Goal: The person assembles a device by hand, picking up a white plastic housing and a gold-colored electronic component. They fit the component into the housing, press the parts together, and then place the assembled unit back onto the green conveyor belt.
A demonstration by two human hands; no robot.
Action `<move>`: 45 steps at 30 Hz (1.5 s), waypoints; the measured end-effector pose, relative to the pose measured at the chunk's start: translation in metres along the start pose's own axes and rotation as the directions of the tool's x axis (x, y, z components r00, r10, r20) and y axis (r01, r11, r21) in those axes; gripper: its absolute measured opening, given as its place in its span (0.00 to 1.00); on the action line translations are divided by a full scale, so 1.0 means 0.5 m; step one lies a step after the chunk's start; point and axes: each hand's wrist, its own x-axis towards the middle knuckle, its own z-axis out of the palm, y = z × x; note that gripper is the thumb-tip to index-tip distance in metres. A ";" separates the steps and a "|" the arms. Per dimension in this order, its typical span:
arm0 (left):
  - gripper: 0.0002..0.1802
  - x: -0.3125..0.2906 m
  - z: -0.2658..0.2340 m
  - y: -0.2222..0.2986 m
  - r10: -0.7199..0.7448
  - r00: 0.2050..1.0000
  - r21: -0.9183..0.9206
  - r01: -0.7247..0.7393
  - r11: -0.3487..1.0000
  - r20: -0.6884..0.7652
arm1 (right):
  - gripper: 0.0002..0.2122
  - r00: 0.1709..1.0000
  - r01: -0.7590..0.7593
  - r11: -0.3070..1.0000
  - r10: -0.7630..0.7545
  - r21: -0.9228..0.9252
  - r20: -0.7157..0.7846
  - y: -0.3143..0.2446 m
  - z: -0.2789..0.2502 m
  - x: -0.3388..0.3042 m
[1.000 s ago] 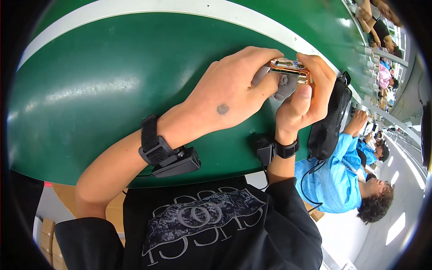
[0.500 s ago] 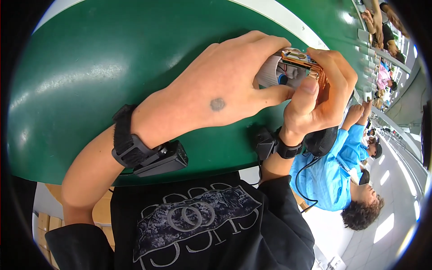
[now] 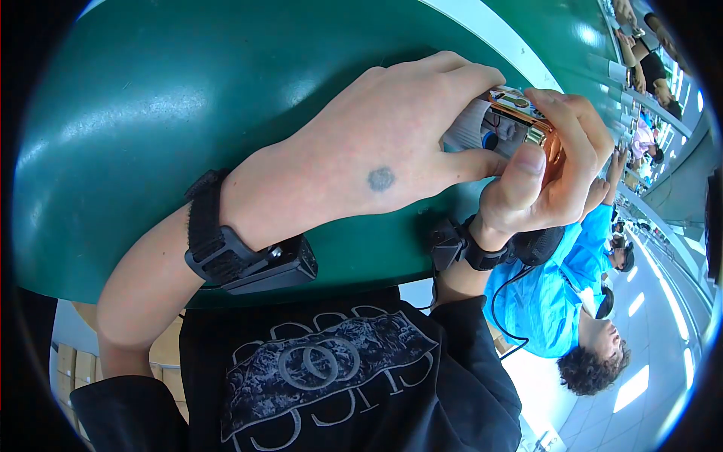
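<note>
Copper-coloured small device (image 3: 527, 124), boxy with a grey face and a patterned top edge, held between both hands above the green table (image 3: 151, 113); its make and function cannot be told from this view.

Head view. Left hand (image 3: 392, 162) reaches across from the lower left, fingers curled over the near and upper sides of the device, thumb pressed along its lower edge; the hand is closed in a grip on it. Right hand (image 3: 557, 177) comes up from below, thumb raised against the device's near right corner, fingers wrapped round the far right side; it too is closed on the device. The two thumbs lie just beside each other. Each wrist bears a black strap: the left wrist strap (image 3: 226, 252) carries a black block-shaped unit, the right wrist strap (image 3: 467, 248) a smaller one with a thin cable hanging down. Below the table edge shows the person's black printed shirt (image 3: 324, 377). At right, beside the table, a second person in a blue top (image 3: 565, 301) is seen from above. Further people sit along the far table edge at upper right.
</note>
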 end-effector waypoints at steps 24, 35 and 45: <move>0.27 0.034 -0.100 0.075 -0.366 0.830 -0.372 0.526 0.765 0.422 | 0.38 0.974 -0.152 0.922 0.201 0.356 -0.104 -0.023 0.071 0.000; 0.42 0.041 -0.072 0.042 0.296 0.856 0.260 -0.198 0.945 -0.423 | 0.34 0.872 -0.371 0.513 0.479 0.774 0.101 -0.064 0.135 0.129; 0.41 0.050 -0.138 0.034 0.361 0.812 0.518 -0.086 0.851 -0.458 | 0.25 0.877 -0.348 0.533 0.476 0.771 0.066 -0.089 0.181 0.165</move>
